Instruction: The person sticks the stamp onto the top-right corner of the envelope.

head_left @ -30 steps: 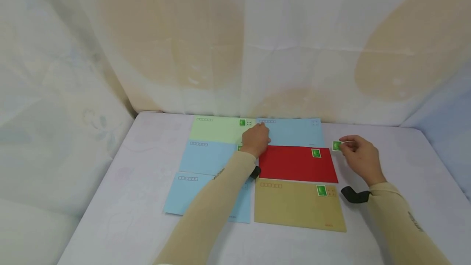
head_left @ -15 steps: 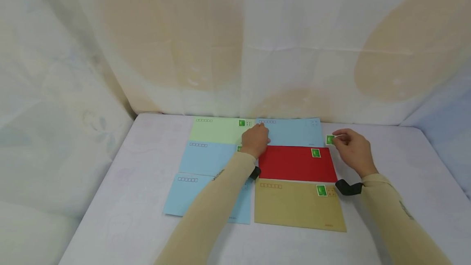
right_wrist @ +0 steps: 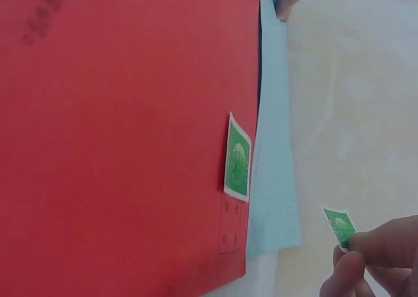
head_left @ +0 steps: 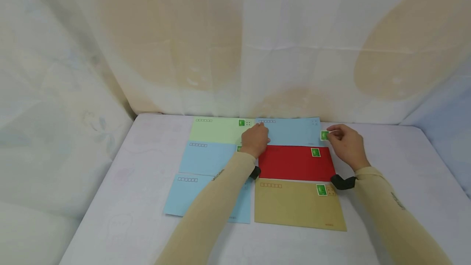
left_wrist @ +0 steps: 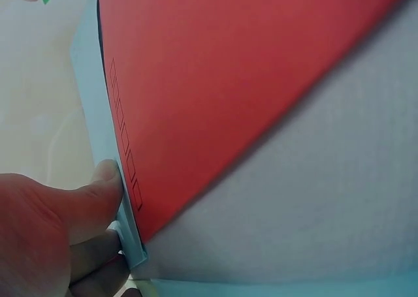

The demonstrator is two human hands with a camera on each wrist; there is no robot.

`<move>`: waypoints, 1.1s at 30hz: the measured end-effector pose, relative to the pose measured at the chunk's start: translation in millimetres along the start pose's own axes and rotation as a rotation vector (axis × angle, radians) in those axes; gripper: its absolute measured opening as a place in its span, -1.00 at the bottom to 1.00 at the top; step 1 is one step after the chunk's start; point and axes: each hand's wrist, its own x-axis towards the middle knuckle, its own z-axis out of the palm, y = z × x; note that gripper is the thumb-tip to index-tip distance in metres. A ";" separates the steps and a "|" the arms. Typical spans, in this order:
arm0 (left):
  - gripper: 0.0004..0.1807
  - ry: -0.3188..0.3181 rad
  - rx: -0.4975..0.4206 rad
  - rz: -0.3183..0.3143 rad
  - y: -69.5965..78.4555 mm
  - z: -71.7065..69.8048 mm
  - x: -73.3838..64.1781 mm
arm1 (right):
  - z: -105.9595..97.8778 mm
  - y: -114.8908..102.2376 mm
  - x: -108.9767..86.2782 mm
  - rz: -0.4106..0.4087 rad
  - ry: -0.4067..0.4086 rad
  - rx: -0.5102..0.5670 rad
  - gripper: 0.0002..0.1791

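My right hand (head_left: 346, 144) pinches a green stamp (head_left: 324, 135) with a white edge between thumb and fingers. In the head view this stamp overlaps the right end of the far-right light blue envelope (head_left: 290, 130). The right wrist view shows the stamp (right_wrist: 341, 228) tilted in the fingertips, apart from that envelope's surface. My left hand (head_left: 255, 139) holds that envelope at its left end. In the left wrist view the thumb (left_wrist: 106, 176) lies on the blue paper, with the other fingers curled beside it. Below it lies a red envelope (head_left: 290, 165) with a green stamp (head_left: 315, 152) near its upper right corner.
A tan envelope (head_left: 294, 212) with a stamp (head_left: 321, 190) lies nearest on the right. On the left are a pale green envelope (head_left: 217, 132) with a stamp, and two light blue envelopes, partly under the left arm. Cloth walls surround the white-covered table (head_left: 121, 199).
My right hand has moved left and slightly farther away with the stamp, from right of the blue envelope to its right edge. The left hand has stayed in place.
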 end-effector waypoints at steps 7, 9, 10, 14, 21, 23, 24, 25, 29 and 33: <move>-0.53 0.011 0.011 0.005 -0.4 -0.2 -1.3 | 5.2 -5.0 6.6 -0.024 0.024 0.008 -0.66; -0.52 0.014 0.018 0.006 -0.2 -0.7 -1.6 | 6.3 -6.5 8.0 -0.033 0.024 0.011 -0.66; -0.52 0.016 0.019 0.006 -0.2 -0.9 -1.7 | 6.6 -7.2 8.8 -0.036 0.022 0.014 -0.65; -0.55 0.028 0.012 0.007 0.3 -2.0 -2.1 | 8.0 -8.5 12.6 -0.049 0.009 0.024 -0.64; -0.58 0.020 0.024 0.012 1.3 -2.7 -2.4 | 11.5 -10.9 18.6 -0.061 0.007 0.036 -0.64; -0.58 0.014 0.028 0.014 1.1 -3.0 -2.4 | 12.6 -11.3 20.4 -0.061 0.001 0.038 -0.64; -0.58 0.012 0.029 0.016 1.0 -3.2 -2.3 | 12.8 -11.8 21.2 -0.058 -0.002 0.040 -0.64; -0.58 0.010 0.032 0.018 0.8 -3.5 -2.4 | 13.3 -12.4 22.0 -0.056 -0.004 0.040 -0.64; -0.56 0.003 0.041 0.023 0.1 -4.1 -2.7 | 14.6 -15.5 24.8 -0.046 -0.012 0.039 -0.65; -0.54 0.000 0.047 0.021 -0.5 -3.4 -2.5 | 16.9 -17.3 27.8 -0.048 -0.020 0.037 -0.66</move>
